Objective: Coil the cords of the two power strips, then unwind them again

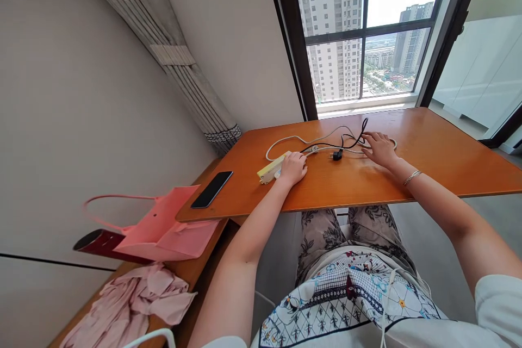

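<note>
On the orange-brown table point(460, 157), my left hand point(293, 167) rests over the right end of a pale yellow and white power strip point(269, 169), its fingers curled round it. My right hand point(380, 148) lies palm down with fingers spread over the white cable point(285, 140) and black cable point(326, 144), near the window side. Between my hands lie a black plug point(337, 155) and a white plug point(313, 149). The cables loop loosely about them. Whether the right fingers press on a cable is hard to tell.
A black phone point(212, 189) lies at the table's left end. Beyond that edge, a lower wooden surface holds a pink bag point(167, 228), a dark red object point(101, 242) and pink cloth point(134, 304). A window point(362, 38) stands behind the table; a curtain point(183, 76) hangs left.
</note>
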Action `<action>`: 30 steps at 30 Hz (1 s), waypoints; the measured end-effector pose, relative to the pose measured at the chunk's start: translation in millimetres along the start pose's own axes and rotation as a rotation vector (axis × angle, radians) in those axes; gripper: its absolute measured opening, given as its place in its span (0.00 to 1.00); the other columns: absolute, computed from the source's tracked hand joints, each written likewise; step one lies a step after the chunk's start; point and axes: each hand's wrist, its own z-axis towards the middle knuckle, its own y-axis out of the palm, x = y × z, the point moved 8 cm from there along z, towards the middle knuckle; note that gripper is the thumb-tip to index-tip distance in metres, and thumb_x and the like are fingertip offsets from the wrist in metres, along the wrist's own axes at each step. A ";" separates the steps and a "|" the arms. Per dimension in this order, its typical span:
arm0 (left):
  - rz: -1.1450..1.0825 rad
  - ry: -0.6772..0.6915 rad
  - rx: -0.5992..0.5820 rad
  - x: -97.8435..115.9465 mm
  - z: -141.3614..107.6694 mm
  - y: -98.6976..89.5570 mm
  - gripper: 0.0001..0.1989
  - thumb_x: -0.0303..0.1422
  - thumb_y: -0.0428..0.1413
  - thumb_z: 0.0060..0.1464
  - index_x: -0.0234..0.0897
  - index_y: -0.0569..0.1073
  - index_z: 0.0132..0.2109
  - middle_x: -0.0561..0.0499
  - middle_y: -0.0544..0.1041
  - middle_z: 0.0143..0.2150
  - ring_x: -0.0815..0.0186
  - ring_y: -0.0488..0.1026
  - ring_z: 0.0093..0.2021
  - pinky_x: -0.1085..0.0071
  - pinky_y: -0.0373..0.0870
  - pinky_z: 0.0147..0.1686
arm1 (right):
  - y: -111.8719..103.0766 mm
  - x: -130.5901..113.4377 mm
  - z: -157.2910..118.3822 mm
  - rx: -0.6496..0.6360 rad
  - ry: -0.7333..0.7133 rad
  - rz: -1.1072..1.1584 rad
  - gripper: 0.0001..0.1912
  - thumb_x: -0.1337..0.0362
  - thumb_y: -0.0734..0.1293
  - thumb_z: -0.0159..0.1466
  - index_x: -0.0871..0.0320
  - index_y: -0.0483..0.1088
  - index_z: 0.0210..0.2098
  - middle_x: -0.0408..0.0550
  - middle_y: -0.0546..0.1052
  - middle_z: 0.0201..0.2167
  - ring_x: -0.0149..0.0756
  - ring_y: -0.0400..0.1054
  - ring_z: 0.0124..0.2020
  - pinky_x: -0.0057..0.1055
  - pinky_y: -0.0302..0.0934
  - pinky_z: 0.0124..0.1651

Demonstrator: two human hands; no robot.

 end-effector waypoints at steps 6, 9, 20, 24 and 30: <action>-0.026 -0.039 -0.020 -0.7 -3.8 8.2 0.17 0.28 0.51 0.59 0.37 0.74 0.54 0.38 0.72 0.63 0.49 0.67 0.63 0.52 0.64 0.62 | 35.7 10.3 -3.9 -0.292 0.094 -0.067 0.19 0.59 0.63 0.69 0.59 0.74 0.55 0.59 0.76 0.54 0.49 0.71 0.53 0.41 0.63 0.55; -0.031 -0.062 -0.012 -3.4 -4.7 11.4 0.16 0.27 0.49 0.61 0.36 0.73 0.54 0.38 0.70 0.65 0.51 0.66 0.65 0.54 0.64 0.63 | 37.0 17.8 -6.3 -0.330 0.106 -0.089 0.17 0.60 0.60 0.70 0.60 0.77 0.50 0.59 0.78 0.51 0.48 0.72 0.51 0.39 0.63 0.52; -0.081 -0.079 -0.023 -5.9 -5.5 1.9 0.17 0.27 0.54 0.54 0.36 0.72 0.51 0.39 0.77 0.52 0.50 0.72 0.55 0.56 0.67 0.56 | 12.6 20.6 -22.9 -0.274 0.077 0.033 0.19 0.51 0.63 0.68 0.59 0.77 0.43 0.56 0.78 0.46 0.45 0.73 0.46 0.36 0.62 0.49; -0.177 -0.134 0.012 -14.0 6.0 -7.2 0.14 0.29 0.50 0.58 0.36 0.74 0.49 0.40 0.78 0.52 0.52 0.73 0.54 0.58 0.67 0.56 | -16.3 6.3 -13.9 0.053 0.073 -0.015 0.17 0.58 0.61 0.68 0.59 0.74 0.51 0.59 0.74 0.53 0.48 0.70 0.52 0.40 0.62 0.53; -0.063 -0.242 -0.101 -31.7 29.3 -2.5 0.23 0.24 0.44 0.61 0.34 0.70 0.60 0.40 0.78 0.58 0.54 0.73 0.59 0.58 0.63 0.58 | -5.0 -33.5 15.2 0.015 -0.158 -0.247 0.26 0.69 0.62 0.64 0.56 0.68 0.62 0.56 0.68 0.65 0.54 0.53 0.69 0.54 0.46 0.68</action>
